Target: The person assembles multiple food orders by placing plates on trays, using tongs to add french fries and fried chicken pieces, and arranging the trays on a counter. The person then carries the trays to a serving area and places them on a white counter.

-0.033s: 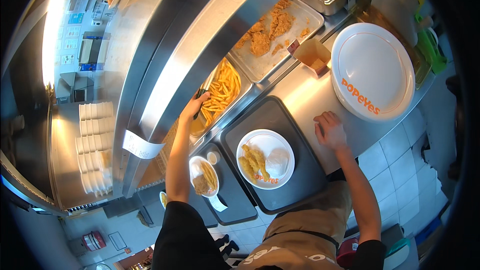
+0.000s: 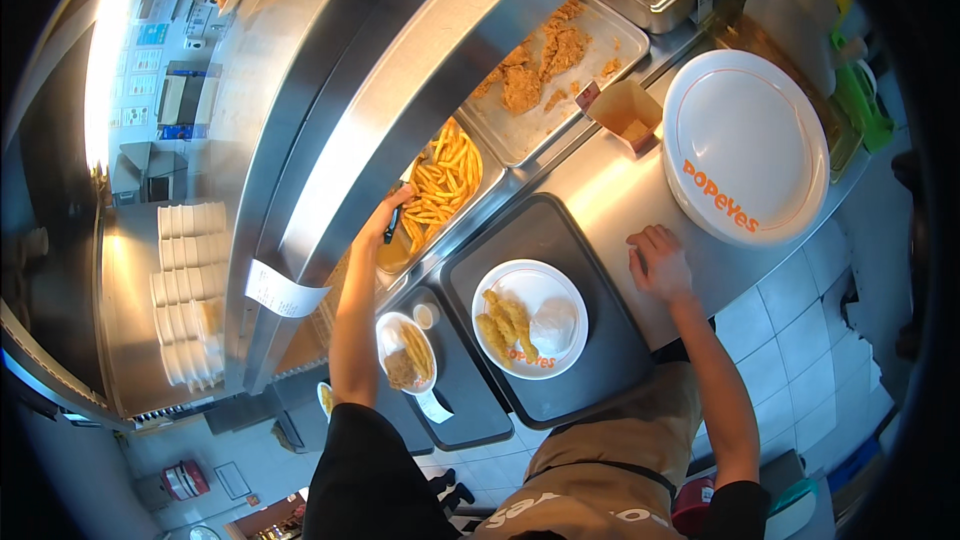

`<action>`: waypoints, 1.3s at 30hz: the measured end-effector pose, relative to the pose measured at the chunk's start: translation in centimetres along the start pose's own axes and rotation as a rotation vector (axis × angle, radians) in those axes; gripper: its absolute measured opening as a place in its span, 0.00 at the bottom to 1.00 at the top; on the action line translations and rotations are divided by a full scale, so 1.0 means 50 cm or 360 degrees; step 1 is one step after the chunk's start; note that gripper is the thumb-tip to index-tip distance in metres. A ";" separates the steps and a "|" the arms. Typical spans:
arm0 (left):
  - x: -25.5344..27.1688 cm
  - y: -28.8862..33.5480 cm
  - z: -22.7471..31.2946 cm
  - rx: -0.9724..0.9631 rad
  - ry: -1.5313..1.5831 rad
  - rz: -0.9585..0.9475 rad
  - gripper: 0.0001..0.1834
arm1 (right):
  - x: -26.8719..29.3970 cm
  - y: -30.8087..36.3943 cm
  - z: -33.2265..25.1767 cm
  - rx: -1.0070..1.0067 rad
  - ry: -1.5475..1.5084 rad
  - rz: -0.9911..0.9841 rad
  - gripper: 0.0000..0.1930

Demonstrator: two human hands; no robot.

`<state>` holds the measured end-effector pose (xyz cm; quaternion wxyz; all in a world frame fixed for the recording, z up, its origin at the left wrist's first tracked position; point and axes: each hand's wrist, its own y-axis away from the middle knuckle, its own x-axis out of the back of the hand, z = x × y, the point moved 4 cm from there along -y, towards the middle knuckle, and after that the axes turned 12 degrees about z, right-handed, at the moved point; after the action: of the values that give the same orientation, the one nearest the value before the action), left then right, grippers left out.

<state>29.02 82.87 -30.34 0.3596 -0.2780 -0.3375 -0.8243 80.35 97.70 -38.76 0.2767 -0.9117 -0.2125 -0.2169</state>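
My left hand [image 2: 398, 208] reaches under the metal shelf to a pan of French fries [image 2: 440, 185]. It is closed around a dark-handled utensil [image 2: 391, 227]; the far end is hidden, so its kind is unclear. My right hand [image 2: 662, 262] rests on the steel counter [image 2: 610, 230], holding nothing, fingers loosely bent and thumb apart. Between my arms, a white plate [image 2: 560, 285] sits on a dark tray [image 2: 545, 215]. On it are breaded chicken strips [image 2: 507, 323] and a pale wrapped round item [image 2: 553, 325].
A stack of white plates [image 2: 745, 140] stands right of my right hand, beside an opened carton [image 2: 625, 112]. Fried chicken pieces [image 2: 520, 88] lie in a metal pan. At left, a second tray [image 2: 465, 395] holds a bowl of food [image 2: 414, 380] and a small cup [image 2: 425, 316].
My left hand has shifted and turned slightly at the fries, and the utensil's handle has tilted. The right hand stays in place.
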 end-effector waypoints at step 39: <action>0.032 0.220 0.164 -0.0789 -0.0930 -0.0075 0.44 | -0.009 -0.012 -0.016 0.0055 0.0003 -0.0023 0.05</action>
<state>38.43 82.79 -20.25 0.1510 -0.5720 -0.2225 -0.7750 79.48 97.57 -38.14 0.2909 -0.9051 -0.2226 -0.2160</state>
